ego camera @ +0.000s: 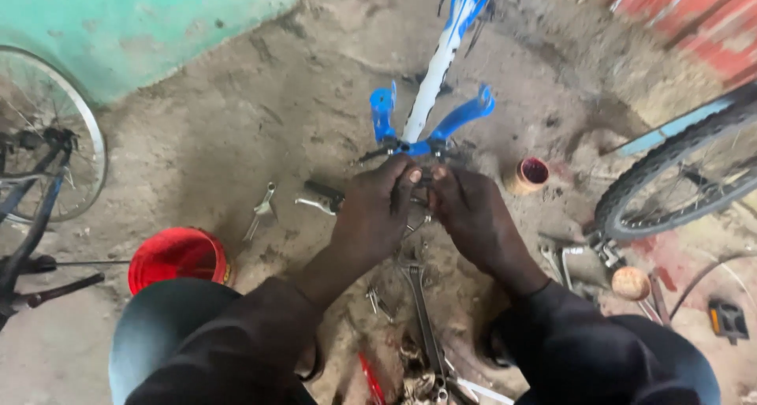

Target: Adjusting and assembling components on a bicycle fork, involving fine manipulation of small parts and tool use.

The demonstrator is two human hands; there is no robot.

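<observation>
The work area is a bare dirt floor (236,137) beside a green wall (118,18). The blue-and-white bicycle frame (441,58) lies directly ahead of both hands, long axis running away from the person. Left hand (374,216) and right hand (477,220) sit equally near, fingertips pinched together on its near end fitting; the exact grip is hidden.

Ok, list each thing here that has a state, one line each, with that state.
left hand: fingers closed on the small part at the fork's base.
right hand: fingers pinched on the same part.
blue and white bicycle fork: off any bike, lying on the ground.
red bucket: upright, open.
small brown cup: tipped on its side, open.
long spanner: lying flat, untouched.
bicycle wheel: tyre on.
</observation>
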